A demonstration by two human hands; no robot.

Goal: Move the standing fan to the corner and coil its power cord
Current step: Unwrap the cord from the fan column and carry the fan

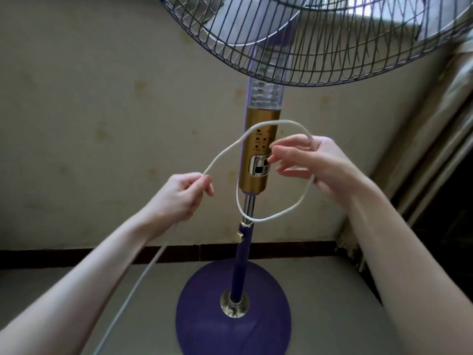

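Fan (258, 149) is standing upright directly ahead, close to the wall (102, 124) and near the room corner at right. Its round purple base (204, 316) is sitting flat on the floor (76, 290). The purple pole (240, 265) is rising into a chrome section, then a gold control housing. The wire grille (332, 47) is running out of the top frame edge.

White power cord (279, 122) is forming 1 loop in front of the housing, strung between the 2 hands. Left hand (179, 196) is pinching it, fingers (202, 185) and thumb clenched on the strand. Right hand (314, 162) is carrying the loop across its palm, fingers loosely curled round it. From the left hand the cord is trailing down to the lower-left frame edge, blurred; cannot tell where it is ending.

Dark baseboard (102, 254) is running behind the pole. Bare floor is showing left of the base. At right, pale fabric (440, 124) is hanging by the corner, near the grille rim.
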